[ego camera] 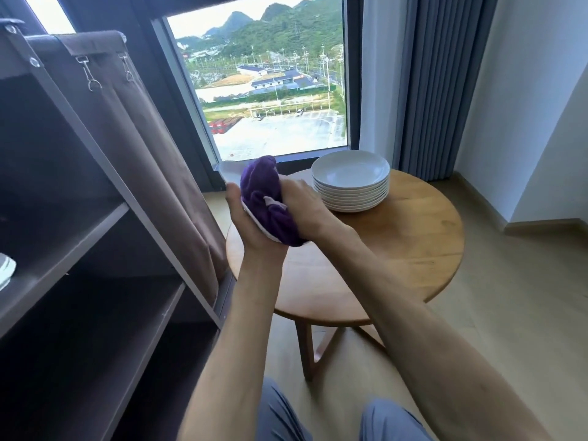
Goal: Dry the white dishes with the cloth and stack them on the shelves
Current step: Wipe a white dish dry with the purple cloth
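We hold a glossy white dish (254, 221) tilted above the near-left edge of the round wooden surface (397, 249); only its thin rim shows. Our left hand (251, 224) cups it from beneath, fingers curled round the rim. Our right hand (302, 206) grips a bunched, plush purple cloth (264, 198) and presses it into the dish. A stack of white dishes (350, 186) sits at the surface's far side, just beside our right hand. The dark shelves (95, 237) stand open to our left.
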`<state>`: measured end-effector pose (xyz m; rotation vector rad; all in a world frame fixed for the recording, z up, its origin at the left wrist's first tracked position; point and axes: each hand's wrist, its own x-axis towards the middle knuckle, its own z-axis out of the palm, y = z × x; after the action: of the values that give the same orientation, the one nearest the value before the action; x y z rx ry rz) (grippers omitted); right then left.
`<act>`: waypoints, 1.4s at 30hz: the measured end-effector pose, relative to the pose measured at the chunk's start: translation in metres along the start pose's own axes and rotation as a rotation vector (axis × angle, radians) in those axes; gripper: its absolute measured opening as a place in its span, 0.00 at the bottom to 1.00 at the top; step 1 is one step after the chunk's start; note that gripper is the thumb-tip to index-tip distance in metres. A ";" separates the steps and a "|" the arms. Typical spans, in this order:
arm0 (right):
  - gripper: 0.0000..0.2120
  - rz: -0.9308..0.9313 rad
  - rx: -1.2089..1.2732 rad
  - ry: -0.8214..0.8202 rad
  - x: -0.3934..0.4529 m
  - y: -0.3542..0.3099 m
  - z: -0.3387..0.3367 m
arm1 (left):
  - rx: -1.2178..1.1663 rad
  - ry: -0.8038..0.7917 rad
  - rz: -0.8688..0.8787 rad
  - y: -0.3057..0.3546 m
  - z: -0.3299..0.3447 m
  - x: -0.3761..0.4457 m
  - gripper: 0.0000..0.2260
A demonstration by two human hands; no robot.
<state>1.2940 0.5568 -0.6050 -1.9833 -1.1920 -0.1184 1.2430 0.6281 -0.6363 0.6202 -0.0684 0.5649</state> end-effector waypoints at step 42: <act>0.08 0.799 0.330 0.375 -0.030 0.074 -0.004 | 0.317 0.413 0.041 0.021 -0.015 -0.015 0.21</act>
<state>1.3359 0.5158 -0.6588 -1.8852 -0.1239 0.1070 1.2177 0.6428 -0.6409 0.7985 0.4049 0.7416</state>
